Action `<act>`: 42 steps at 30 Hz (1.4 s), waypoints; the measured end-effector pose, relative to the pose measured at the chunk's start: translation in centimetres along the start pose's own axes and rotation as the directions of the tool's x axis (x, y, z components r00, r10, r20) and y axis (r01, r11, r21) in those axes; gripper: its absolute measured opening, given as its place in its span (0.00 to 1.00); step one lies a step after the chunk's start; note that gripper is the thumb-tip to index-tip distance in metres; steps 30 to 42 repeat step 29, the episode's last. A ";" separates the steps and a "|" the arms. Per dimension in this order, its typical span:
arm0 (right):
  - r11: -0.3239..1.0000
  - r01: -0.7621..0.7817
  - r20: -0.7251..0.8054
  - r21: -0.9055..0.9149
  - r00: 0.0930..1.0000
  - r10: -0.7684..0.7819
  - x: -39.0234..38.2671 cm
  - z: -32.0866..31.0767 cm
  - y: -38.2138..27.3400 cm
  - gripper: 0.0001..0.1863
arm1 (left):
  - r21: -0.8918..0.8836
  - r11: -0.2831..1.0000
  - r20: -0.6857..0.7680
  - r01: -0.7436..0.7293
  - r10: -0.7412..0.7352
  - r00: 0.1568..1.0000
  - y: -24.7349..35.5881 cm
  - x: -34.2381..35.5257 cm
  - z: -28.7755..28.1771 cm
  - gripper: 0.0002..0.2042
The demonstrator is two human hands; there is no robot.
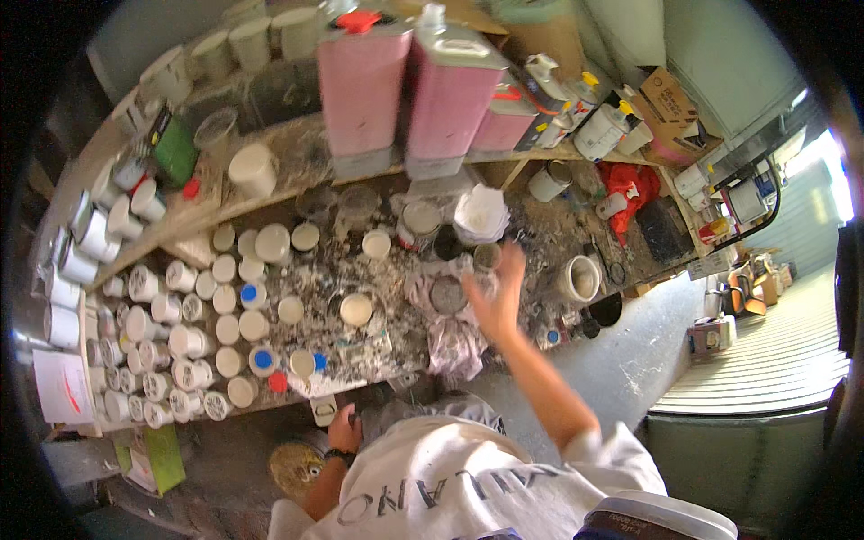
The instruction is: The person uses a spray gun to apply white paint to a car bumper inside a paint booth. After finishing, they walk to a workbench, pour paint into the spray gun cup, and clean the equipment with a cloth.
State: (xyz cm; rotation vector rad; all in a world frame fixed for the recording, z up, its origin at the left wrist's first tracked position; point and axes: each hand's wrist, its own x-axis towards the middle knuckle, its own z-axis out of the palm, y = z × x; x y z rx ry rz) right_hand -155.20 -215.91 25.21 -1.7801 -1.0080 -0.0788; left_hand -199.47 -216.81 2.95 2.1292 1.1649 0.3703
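Observation:
My right hand [498, 301] reaches over the bench, thumb and fingers curved around a small clear cup [487, 258], slightly blurred. Beside the cup stand a white paper-lined container [481, 214] and a dark round tin [447, 294]. A crumpled pale plastic bag [455, 349] lies near the bench's front edge. My left hand [344, 429] is low by my body, its fingers curled in; a small dark thing shows at the fingertips, too small to name. Next to it is a white flat object with a slot [324, 410].
Several white lidded jars [190, 341] crowd the bench's left side. Pink-filled jugs [364, 94] stand on the shelf behind. Open pots [357, 310] sit mid-bench, and a white bucket [580, 278] stands to the right. A yellowish round lid [297, 469] is below the bench.

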 end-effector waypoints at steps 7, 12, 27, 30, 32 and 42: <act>0.993 0.071 -0.349 -0.091 0.932 -0.098 25.9 10.2 -11.2 0.83 | -0.218 0.956 0.024 0.195 -0.194 0.981 0.7 -1.3 -5.5 0.20; 0.993 0.087 -0.358 -0.078 0.927 -0.109 25.2 8.1 -11.7 0.78 | -0.272 0.916 0.029 0.294 -0.298 0.954 -0.3 -4.6 -6.3 0.21; 0.972 0.154 0.222 -0.176 0.968 -0.113 3.5 -6.9 -16.5 0.72 | -0.223 0.927 0.370 0.302 -0.206 0.906 -6.2 -5.9 -5.3 0.23; 0.972 0.195 0.391 -0.129 0.911 -0.131 1.3 -6.9 -16.1 0.71 | -0.161 0.898 0.500 0.410 -0.284 0.818 -7.1 -6.3 -4.8 0.23; 0.972 0.195 0.391 -0.129 0.911 -0.131 1.3 -6.9 -16.1 0.71 | -0.161 0.898 0.500 0.410 -0.284 0.818 -7.1 -6.3 -4.8 0.23; 0.972 0.195 0.391 -0.129 0.911 -0.131 1.3 -6.9 -16.1 0.71 | -0.161 0.898 0.500 0.410 -0.284 0.818 -7.1 -6.3 -4.8 0.23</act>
